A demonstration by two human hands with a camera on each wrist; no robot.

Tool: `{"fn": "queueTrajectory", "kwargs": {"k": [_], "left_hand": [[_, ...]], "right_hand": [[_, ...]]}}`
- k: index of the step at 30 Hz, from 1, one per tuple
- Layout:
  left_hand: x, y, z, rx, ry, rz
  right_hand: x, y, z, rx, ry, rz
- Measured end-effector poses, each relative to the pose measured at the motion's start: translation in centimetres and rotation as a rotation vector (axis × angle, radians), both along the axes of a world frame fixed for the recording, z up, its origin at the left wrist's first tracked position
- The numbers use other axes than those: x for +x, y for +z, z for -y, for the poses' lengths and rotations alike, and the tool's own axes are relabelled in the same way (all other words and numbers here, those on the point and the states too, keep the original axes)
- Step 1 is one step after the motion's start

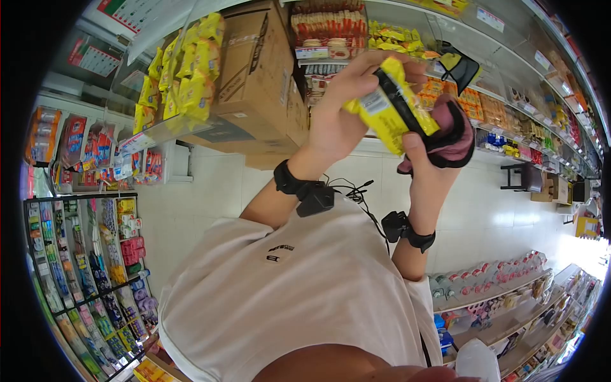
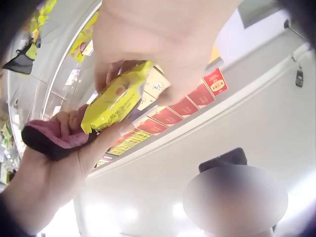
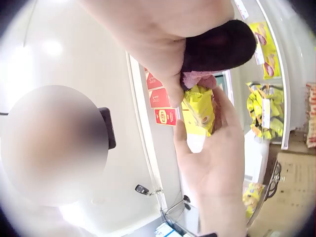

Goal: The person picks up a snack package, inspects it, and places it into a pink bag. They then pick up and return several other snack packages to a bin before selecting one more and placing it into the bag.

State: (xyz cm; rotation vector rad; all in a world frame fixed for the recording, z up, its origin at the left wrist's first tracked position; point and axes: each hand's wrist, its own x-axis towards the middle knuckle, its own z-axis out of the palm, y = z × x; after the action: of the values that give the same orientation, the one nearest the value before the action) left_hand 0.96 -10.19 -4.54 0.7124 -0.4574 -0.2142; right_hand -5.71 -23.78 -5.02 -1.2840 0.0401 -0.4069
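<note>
Both hands hold a yellow snack packet with a black stripe and a barcode, up in front of the chest. My left hand grips its left end, the fingers behind it. At the lower right end, the thumb of my right hand presses on the packet. That hand also holds a pink cloth with black edging, bunched beside the packet. The left wrist view shows the right fingers curled over the cloth. In the right wrist view, the cloth's black side partly hides the packet.
Cardboard boxes stand beyond the left hand, beside a clear shelf of yellow packets. Shelves of packaged snacks curve along the right. A goods rack stands at the left. Dark cables hang below the hands.
</note>
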Motion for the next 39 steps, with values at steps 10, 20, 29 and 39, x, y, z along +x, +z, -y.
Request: {"fn": "queueTrajectory", "kwargs": {"k": [10,20,29,39], "left_hand": [[-0.8,-0.1,6.9,0.274,0.198,-0.117],[2.4,0.3,9.5,0.234,0.351,-0.072],[10.2,-0.8,9.9,0.336,0.343,0.167],[21.1,1.3,6.4,0.057,0.169,-0.018]], "right_hand": [[1.2,-0.5,7.7,0.071,-0.067,-0.008],[6.1,-2.9,10.1,0.213,-0.044,0.034],[12.7,-1.4,10.1,0.123,-0.028,-0.076],[22.8,0.7,3.8,-0.152,-0.26,0.059]]}}
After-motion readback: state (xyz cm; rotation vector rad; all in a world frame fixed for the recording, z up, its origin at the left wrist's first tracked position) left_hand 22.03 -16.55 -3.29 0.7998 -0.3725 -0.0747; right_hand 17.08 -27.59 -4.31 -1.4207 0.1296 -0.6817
